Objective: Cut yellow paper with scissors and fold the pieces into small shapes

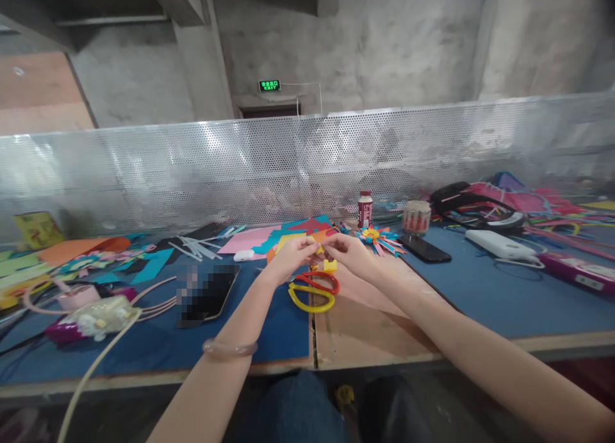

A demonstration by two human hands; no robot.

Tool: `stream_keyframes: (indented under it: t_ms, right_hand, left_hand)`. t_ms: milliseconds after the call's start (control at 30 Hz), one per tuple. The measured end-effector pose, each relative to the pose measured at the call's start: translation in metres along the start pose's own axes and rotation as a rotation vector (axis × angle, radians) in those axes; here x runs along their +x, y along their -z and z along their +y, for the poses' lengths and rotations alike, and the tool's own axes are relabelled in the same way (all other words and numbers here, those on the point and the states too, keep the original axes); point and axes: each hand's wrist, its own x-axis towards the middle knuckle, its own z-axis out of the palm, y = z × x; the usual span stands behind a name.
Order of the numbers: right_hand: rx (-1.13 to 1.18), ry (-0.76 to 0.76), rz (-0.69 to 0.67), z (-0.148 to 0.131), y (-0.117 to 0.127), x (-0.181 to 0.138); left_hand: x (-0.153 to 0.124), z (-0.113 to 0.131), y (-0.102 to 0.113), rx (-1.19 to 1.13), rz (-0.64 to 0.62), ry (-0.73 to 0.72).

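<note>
Over the middle of the table, my left hand [290, 258] and my right hand [353, 256] meet at the fingertips. Both are closed in a pinch on a small yellow paper piece [319, 249], mostly covered by the fingers. Just below the fingertips shows another yellow paper piece [330, 265]; whether it joins the held one I cannot tell. Nearer to me lie scissors with red and yellow handles [311, 300], their blades mostly hidden by my left hand. Coloured paper sheets [254, 239] spread behind my left hand. Beyond my right hand rests a paper flower [373, 235] with a yellow centre.
Left are a phone [216, 292], white sticks [189, 248], paper scraps and a power strip [91, 318] with cables. To the right lie another phone [425, 248], a jar [416, 217], a bottle [365, 209] and a white adapter [502, 246]. A perforated metal screen [269, 168] closes the back.
</note>
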Motion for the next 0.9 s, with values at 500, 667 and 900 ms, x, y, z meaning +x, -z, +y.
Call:
stream_keyframes:
  t_ms: [500,667,900]
  right_hand:
    - [0.042,-0.016,-0.005,-0.0011,-0.0019,-0.0029]
    - [0.044,-0.049,0.018,-0.0011,-0.0043,-0.005]
    - [0.11,-0.048,0.008,0.0041,-0.0074,-0.0047]
  left_hand:
    - [0.0007,-0.0026,-0.0002,0.076,0.026,-0.067]
    - [0.0017,-0.0035,-0.0003,0.084,0.046,-0.059]
    - [0.0014,-0.003,0.0002,0.12,0.036,-0.027]
